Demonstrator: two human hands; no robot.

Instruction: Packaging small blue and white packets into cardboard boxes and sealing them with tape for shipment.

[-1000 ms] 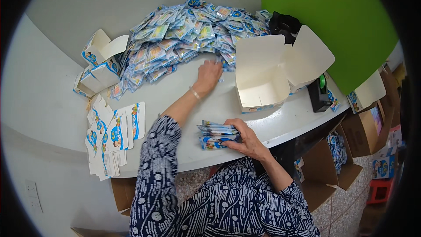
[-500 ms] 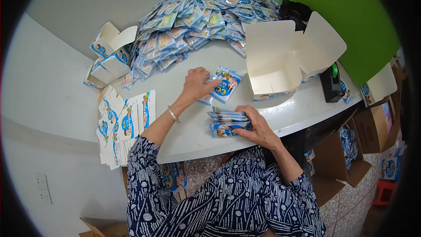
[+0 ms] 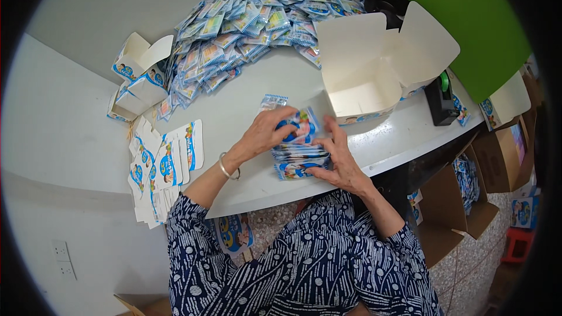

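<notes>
My left hand pinches a blue-and-white sachet just behind a row of similar sachets standing packed together near the table's front edge. The right end of that row lies in my right hand, thumb at the front and a finger at the back, with the index finger lifted and slightly blurred. Another sachet lies on the table beyond my left hand and is partly covered by it.
A large heap of sachets fills the back of the table. An open white box stands right, beside a black tape dispenser. Flat cartons and small open boxes are left. Cardboard boxes sit below right.
My left hand has brought a sachet from the table toward the row. My right hand has spread its fingers wider around the row. The whole view has shifted slightly.
</notes>
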